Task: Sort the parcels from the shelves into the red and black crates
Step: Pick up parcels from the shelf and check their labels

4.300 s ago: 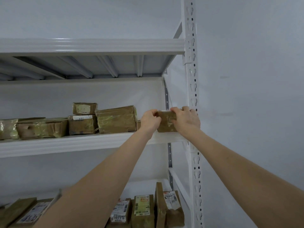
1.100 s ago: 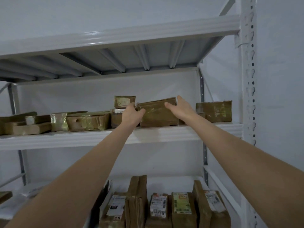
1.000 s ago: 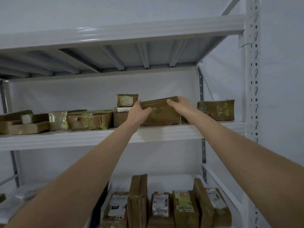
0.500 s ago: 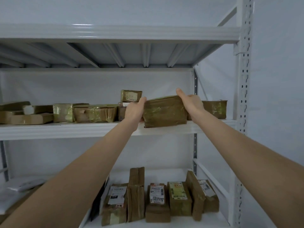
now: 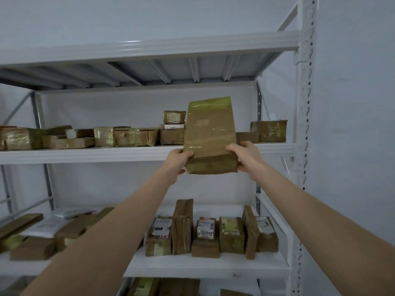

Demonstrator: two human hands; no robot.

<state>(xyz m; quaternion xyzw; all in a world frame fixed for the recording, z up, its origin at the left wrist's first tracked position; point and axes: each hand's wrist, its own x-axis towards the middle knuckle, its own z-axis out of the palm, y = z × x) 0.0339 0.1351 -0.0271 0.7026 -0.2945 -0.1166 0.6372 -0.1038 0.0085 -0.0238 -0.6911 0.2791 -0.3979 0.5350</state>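
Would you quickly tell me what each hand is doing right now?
Left hand: grips the parcel at its lower left corner.
Right hand: grips the same parcel at its lower right corner.

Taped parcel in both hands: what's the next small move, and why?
Probably draw the taped parcel back and down toward the body. The left hand and right hand grip its lower corners, it hangs in front of the shelf edge rather than on it, and the view shows only shelving, so it likely needs carrying away.
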